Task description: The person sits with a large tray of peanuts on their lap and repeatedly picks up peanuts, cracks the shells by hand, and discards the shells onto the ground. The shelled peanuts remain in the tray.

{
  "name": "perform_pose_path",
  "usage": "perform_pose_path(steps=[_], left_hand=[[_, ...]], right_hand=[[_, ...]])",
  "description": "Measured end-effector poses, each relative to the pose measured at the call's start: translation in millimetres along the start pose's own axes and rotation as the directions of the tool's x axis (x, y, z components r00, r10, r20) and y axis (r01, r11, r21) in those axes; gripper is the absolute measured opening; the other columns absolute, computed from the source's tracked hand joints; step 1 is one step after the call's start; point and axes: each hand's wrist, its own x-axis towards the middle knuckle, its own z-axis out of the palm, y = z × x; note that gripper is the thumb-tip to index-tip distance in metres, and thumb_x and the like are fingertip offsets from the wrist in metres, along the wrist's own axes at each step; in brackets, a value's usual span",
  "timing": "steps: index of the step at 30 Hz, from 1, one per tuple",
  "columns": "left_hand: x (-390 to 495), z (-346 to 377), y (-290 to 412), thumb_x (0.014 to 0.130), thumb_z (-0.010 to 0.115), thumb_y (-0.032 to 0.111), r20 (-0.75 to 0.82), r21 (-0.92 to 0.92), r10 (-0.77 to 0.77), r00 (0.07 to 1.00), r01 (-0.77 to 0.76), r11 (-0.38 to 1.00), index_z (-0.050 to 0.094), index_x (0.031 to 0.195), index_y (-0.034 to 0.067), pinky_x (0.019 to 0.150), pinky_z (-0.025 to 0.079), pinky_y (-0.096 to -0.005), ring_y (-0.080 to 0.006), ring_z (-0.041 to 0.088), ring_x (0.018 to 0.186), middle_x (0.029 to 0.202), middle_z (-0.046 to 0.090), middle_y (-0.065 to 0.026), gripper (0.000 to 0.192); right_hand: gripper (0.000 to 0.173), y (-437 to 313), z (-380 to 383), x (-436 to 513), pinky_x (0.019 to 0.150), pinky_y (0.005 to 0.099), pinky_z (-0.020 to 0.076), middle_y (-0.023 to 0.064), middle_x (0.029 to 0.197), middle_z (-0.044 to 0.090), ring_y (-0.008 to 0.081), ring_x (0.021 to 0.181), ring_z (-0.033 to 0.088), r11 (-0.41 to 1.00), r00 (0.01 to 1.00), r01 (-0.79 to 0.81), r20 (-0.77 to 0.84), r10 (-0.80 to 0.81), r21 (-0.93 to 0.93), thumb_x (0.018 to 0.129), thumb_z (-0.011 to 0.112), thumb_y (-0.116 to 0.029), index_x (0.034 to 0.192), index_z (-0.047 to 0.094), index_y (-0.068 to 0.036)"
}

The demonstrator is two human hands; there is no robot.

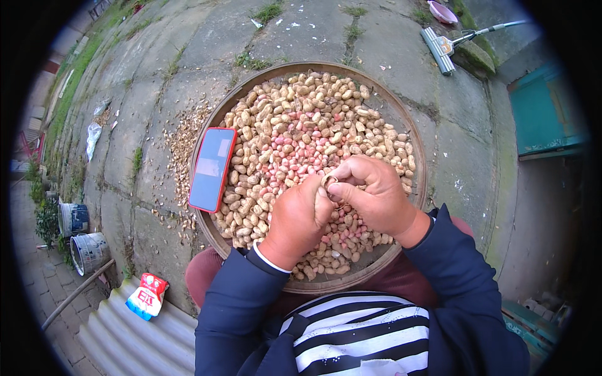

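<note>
Both hands meet over a round shallow tray (418,136) that rests on my lap. My left hand (301,216) and my right hand (374,195) pinch a cracked peanut shell (328,180) between thumbs and fingertips. Its inside faces partly up; whether a kernel sits in it I cannot tell. Unshelled peanuts (244,117) are spread around the tray. Loose pink peanut kernels (294,162) lie in the middle, some beneath my hands. A smartphone in a red case (213,170) leans on the tray's left rim.
Broken shells (183,150) litter the paving left of the tray. A red-and-white packet (147,297) lies on a corrugated sheet (127,338). Two buckets (89,253) are at left. A sponge mop (442,49) and a pink basin (442,11) are at upper right, above a teal door (545,113).
</note>
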Motion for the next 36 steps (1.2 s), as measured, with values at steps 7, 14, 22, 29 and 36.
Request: perform_pose_path(steps=[7,14,22,29,36], left_hand=[[-1,-7,-7,0.107,0.042,0.034,0.378,-0.772,-0.097,0.921,0.371,0.516,0.052,0.095,0.007,0.057,0.04,-0.0288,-0.0144,0.049,0.063,0.091,0.061,-0.0082,0.031],[3,-17,0,0.106,0.038,0.04,0.469,-0.782,-0.109,0.876,0.469,0.411,0.048,0.091,0.011,0.051,0.028,-0.0261,-0.0103,0.037,0.055,0.066,0.045,-0.0008,0.034],[8,-24,-8,0.102,0.049,0.013,0.13,-0.139,0.036,0.991,-0.018,0.99,0.055,0.095,0.002,0.062,0.047,-0.0408,-0.0327,0.059,0.066,0.073,0.058,-0.015,0.014],[4,-20,-13,0.107,0.044,0.019,0.124,-0.475,-0.119,0.985,0.164,0.864,0.055,0.093,0.004,0.059,0.042,-0.0297,-0.0129,0.049,0.063,0.071,0.053,-0.0032,0.023],[3,-20,-12,0.109,0.042,0.019,0.122,-0.638,-0.185,0.975,0.22,0.738,0.056,0.102,0.006,0.057,0.037,-0.0227,-0.0055,0.044,0.062,0.07,0.049,0.0022,0.021]], right_hand=[[0.01,1,-12,0,0.074,0.0236,0.0549,0.0051,0.098,0.072,0.0104,0.08,0.068,0.849,0.955,-0.281,0.221,0.2,0.447,0.099,0.066,-0.009,0.105,0.066,-0.001],[0.012,7,-16,1,0.074,0.0226,0.0547,0.0043,0.096,0.07,0.0094,0.081,0.066,0.642,0.923,-0.378,0.323,0.207,0.667,0.099,0.066,-0.011,0.108,0.066,-0.002],[0.011,8,-34,8,0.073,0.023,0.0542,0.0035,0.093,0.07,0.0098,0.078,0.067,0.816,0.954,-0.279,0.242,0.175,0.507,0.097,0.069,-0.01,0.105,0.068,-0.001],[0.013,4,-31,11,0.072,0.0241,0.0553,0.0037,0.096,0.069,0.0093,0.08,0.066,0.845,0.945,-0.309,0.237,0.224,0.436,0.096,0.07,-0.006,0.107,0.068,-0.001],[0.012,-10,-26,10,0.062,0.0257,0.0478,0.0035,0.083,0.067,0.0089,0.069,0.06,0.95,0.999,0.0,0.046,0.015,-0.313,0.085,0.077,-0.007,0.094,0.072,0.0]])
